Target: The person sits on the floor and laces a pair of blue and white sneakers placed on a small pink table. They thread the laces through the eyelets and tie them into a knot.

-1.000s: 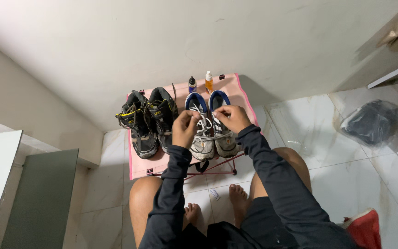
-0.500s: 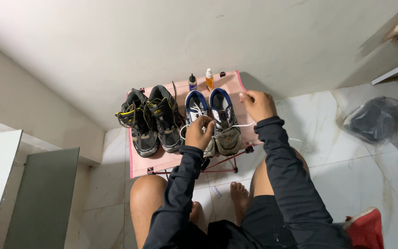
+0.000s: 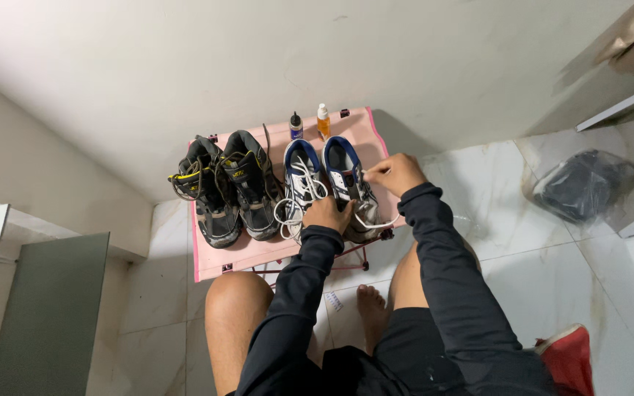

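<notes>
A small pink folding table (image 3: 223,258) stands against the wall and carries two pairs of shoes. The white and blue pair (image 3: 304,180) is on the right, its white laces loose. My left hand (image 3: 328,215) rests on the toes of that pair, between the two shoes. My right hand (image 3: 398,174) pinches a white lace (image 3: 367,220) at the outer side of the right-hand white shoe (image 3: 346,172). A black and grey pair with yellow trim (image 3: 229,187) sits on the table's left half.
Two small bottles, one dark (image 3: 296,126) and one orange (image 3: 323,121), stand at the table's far edge. A dark bag in clear plastic (image 3: 585,185) lies on the marble floor at right. A red item (image 3: 570,359) is at lower right. My bare knees and feet are under the table.
My right hand has come back from the table's far right corner toward the right-hand white shoe, still with the lace. My left hand has shifted slightly along the toes.
</notes>
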